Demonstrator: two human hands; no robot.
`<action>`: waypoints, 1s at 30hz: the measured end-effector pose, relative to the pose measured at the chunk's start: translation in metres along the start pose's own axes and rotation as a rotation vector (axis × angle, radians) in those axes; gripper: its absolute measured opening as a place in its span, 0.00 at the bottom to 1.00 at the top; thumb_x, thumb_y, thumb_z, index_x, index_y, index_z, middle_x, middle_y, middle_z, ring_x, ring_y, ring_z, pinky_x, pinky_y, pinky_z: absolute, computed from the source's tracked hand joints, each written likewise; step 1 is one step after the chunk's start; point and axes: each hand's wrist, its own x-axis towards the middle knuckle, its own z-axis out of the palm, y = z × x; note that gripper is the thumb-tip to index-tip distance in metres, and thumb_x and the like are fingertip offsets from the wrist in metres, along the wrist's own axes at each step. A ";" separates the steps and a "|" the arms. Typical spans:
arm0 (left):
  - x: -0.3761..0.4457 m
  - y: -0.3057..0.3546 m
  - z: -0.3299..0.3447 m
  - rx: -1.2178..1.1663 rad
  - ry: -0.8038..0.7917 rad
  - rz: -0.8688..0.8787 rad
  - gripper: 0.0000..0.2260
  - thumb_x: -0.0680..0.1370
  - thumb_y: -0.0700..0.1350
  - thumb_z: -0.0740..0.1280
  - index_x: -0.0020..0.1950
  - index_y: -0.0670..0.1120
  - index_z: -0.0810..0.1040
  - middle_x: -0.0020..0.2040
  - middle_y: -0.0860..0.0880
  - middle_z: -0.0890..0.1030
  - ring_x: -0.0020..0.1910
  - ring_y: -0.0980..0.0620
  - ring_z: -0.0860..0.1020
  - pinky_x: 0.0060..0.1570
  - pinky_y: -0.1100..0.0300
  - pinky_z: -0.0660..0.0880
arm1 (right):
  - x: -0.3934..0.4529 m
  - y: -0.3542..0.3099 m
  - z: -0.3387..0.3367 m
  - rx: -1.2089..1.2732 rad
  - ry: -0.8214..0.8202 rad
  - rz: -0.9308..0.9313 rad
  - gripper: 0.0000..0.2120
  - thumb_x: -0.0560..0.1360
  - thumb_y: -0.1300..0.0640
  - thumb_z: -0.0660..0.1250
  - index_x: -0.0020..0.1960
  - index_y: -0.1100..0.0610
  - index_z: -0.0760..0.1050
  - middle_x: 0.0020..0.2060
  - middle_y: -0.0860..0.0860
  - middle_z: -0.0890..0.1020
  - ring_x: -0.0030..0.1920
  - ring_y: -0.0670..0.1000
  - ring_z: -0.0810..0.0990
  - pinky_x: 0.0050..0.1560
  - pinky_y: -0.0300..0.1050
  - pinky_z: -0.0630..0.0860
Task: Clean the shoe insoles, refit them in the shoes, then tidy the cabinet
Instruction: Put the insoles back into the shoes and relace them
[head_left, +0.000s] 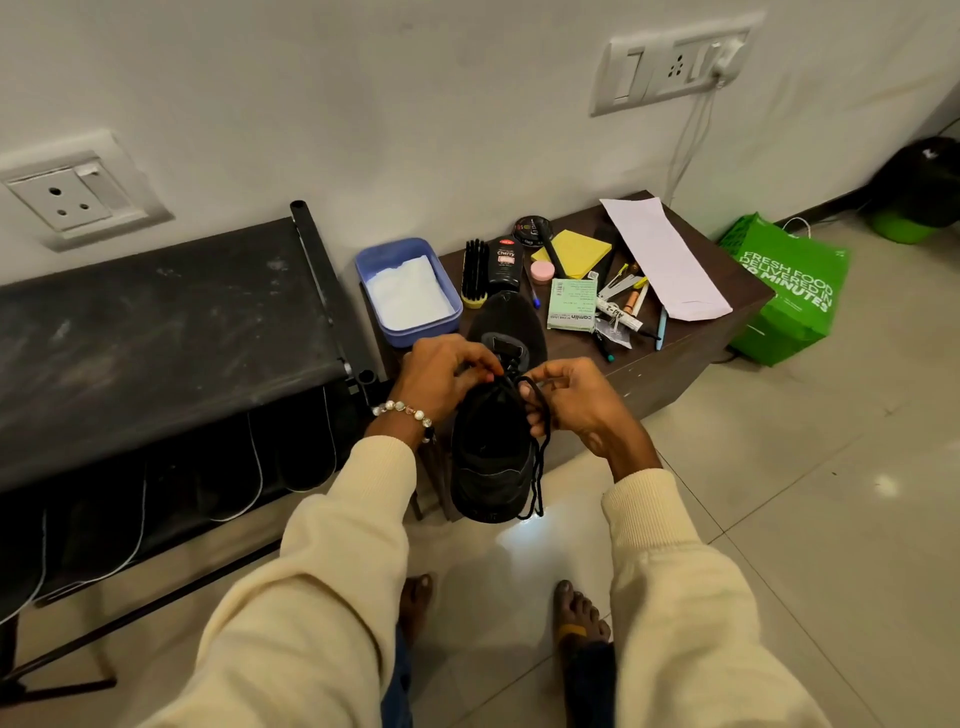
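Dusty black shoe rack (156, 322) along the white wall at left, dark pockets hanging below its top. Low brown counter (675, 358) to its right against the same wall, cluttered. Green carrier bag (784, 291) on the tiled floor just beside the counter's far end.

Black shoe (491, 457) held out past the counter's near edge, toe pointing toward the wall, heel toward the body, opening facing up. Black laces (537, 452) trailing down its right side in loops. Dark insole (506, 322) lying flat on the counter just beyond the shoe's toe.

Left hand (447, 374), beaded bracelet (408, 410) at the wrist, curled over the shoe's tongue area, fingertips pinching at the lacing. Right hand (576, 400) gripping a loop of lace, fingers curled round it beside the shoe's collar. Cream sleeves on both arms.

On the counter, back left: blue plastic tub (408, 291) with white cloth or paper inside. Next to it a shoe brush (474, 278) standing upright, touching a black polish bottle (504, 262). Round polish tin (530, 231) behind. Yellow sticky pad (574, 253), long white paper (667, 260), green-and-white small box (571, 306), small pink round thing (544, 272), and a scatter of pens (631, 304) near the middle.

Bare feet on the floor below.
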 end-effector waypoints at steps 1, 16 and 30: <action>0.000 0.000 0.000 0.012 0.004 0.013 0.07 0.74 0.41 0.72 0.51 0.49 0.84 0.49 0.48 0.81 0.45 0.54 0.77 0.48 0.60 0.76 | 0.001 0.001 0.000 0.019 0.011 -0.001 0.05 0.77 0.67 0.64 0.45 0.64 0.78 0.31 0.55 0.77 0.27 0.50 0.76 0.29 0.43 0.78; 0.004 0.009 0.013 0.198 -0.001 -0.053 0.09 0.78 0.34 0.57 0.54 0.43 0.71 0.52 0.46 0.74 0.49 0.46 0.74 0.39 0.61 0.61 | 0.009 0.007 0.014 0.126 0.158 -0.022 0.06 0.74 0.67 0.68 0.49 0.68 0.79 0.32 0.54 0.78 0.29 0.48 0.74 0.26 0.35 0.76; 0.002 -0.006 0.009 -0.020 -0.011 -0.002 0.08 0.77 0.37 0.66 0.51 0.48 0.81 0.51 0.47 0.79 0.49 0.52 0.77 0.53 0.58 0.75 | 0.012 0.010 0.013 0.087 0.201 -0.019 0.06 0.74 0.67 0.67 0.43 0.59 0.82 0.31 0.51 0.81 0.29 0.48 0.77 0.28 0.38 0.76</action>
